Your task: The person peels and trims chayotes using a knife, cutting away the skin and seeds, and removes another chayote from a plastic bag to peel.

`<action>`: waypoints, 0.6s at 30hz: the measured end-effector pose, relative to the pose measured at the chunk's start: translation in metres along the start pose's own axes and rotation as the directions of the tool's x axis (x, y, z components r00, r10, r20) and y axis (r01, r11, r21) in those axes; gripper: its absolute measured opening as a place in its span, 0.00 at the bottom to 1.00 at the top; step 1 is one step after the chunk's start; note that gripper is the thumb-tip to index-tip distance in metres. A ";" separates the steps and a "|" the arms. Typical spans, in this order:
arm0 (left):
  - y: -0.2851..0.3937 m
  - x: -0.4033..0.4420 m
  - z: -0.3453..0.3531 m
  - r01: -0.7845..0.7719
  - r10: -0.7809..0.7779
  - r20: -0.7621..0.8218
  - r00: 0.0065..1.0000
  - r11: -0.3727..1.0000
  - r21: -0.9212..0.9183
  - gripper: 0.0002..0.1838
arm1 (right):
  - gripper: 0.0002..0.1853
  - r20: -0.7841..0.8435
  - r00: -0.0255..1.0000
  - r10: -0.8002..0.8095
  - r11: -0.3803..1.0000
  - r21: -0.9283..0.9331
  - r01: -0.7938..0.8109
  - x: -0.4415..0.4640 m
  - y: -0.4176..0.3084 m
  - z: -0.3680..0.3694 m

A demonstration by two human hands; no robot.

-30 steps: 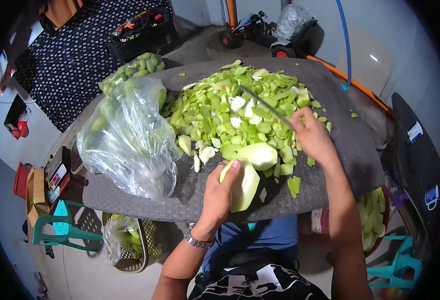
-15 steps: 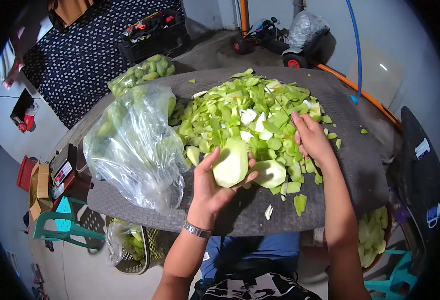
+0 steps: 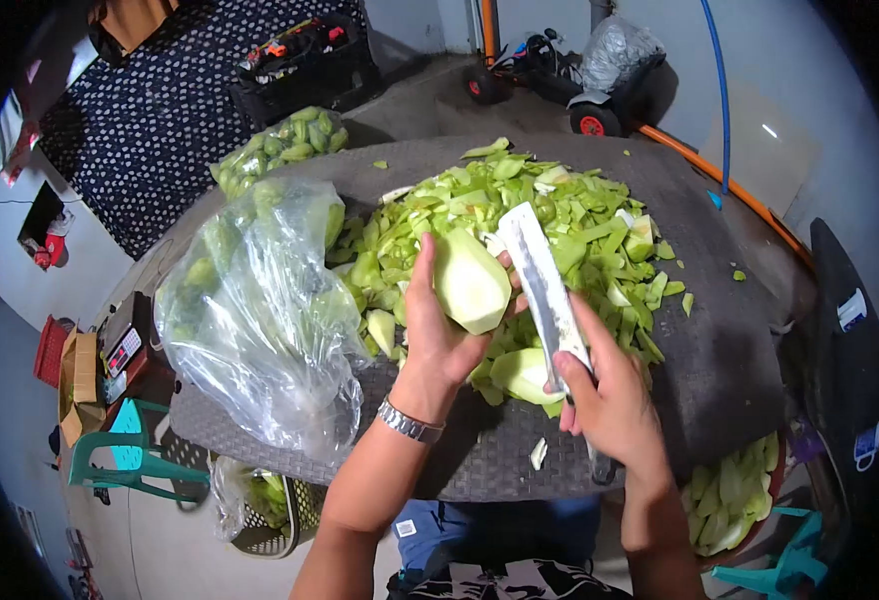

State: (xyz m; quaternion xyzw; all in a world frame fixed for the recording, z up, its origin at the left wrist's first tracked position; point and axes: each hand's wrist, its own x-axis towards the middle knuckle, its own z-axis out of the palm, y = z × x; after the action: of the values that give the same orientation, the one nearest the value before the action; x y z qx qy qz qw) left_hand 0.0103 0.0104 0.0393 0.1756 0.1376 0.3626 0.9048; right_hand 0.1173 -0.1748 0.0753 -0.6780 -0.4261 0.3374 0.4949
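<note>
My left hand [image 3: 450, 315] is wrapped round a peeled pale-green fruit [image 3: 472, 280] with flat cut facets, held over the peel heap. In my right hand [image 3: 610, 395] is a broad-bladed knife [image 3: 543, 275], its blade pointing up and away, close beside the fruit but seemingly apart from it. The end of a dark handle shows below my fist. Another peeled fruit [image 3: 522, 375] lies on the table, partly behind my right fingers. Green peelings [image 3: 590, 205] are heaped beyond both hands.
A clear plastic bag [image 3: 260, 310] of green fruits covers the left of the woven-textured table [image 3: 720, 350], with another filled bag [image 3: 290, 140] behind it. At lower right, a basin holds pale-green pieces [image 3: 735, 495]. Below left stand a basket [image 3: 305, 505] and a teal chair [image 3: 130, 455].
The knife has swung up into plain view as my right hand came down and towards me. My left hand has raised and tilted the peeled fruit slightly.
</note>
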 end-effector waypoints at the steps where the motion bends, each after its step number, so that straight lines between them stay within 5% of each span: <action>1: -0.001 -0.005 0.001 -0.014 0.015 -0.028 0.999 1.000 0.014 0.34 | 0.35 0.058 0.997 0.046 0.999 0.000 -0.046 -0.007 0.000 -0.001; 11: 0.005 -0.016 -0.008 -0.014 0.010 0.024 1.000 0.985 0.170 0.31 | 0.32 0.080 0.977 0.198 0.972 -0.147 -0.185 -0.044 0.002 -0.005; 14: 0.001 -0.013 -0.017 0.005 -0.019 0.095 0.995 0.990 0.144 0.34 | 0.30 -0.001 1.000 0.010 0.976 -0.216 -0.010 -0.050 0.012 0.000; 17: -0.005 -0.012 -0.023 0.012 -0.014 0.072 0.997 0.999 0.039 0.36 | 0.31 0.032 0.930 -0.367 0.678 -0.675 0.291 -0.053 0.030 0.013; 18: -0.008 -0.013 -0.025 0.010 -0.009 0.046 0.999 1.000 -0.005 0.36 | 0.32 0.018 0.948 -0.317 0.696 -0.675 0.246 -0.055 0.032 0.016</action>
State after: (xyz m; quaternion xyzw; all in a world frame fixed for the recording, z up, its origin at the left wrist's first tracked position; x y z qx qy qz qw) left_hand -0.0035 0.0016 0.0154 0.1808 0.1164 0.3545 0.9100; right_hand 0.0879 -0.2234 0.0422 -0.7525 -0.5919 0.0481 0.2847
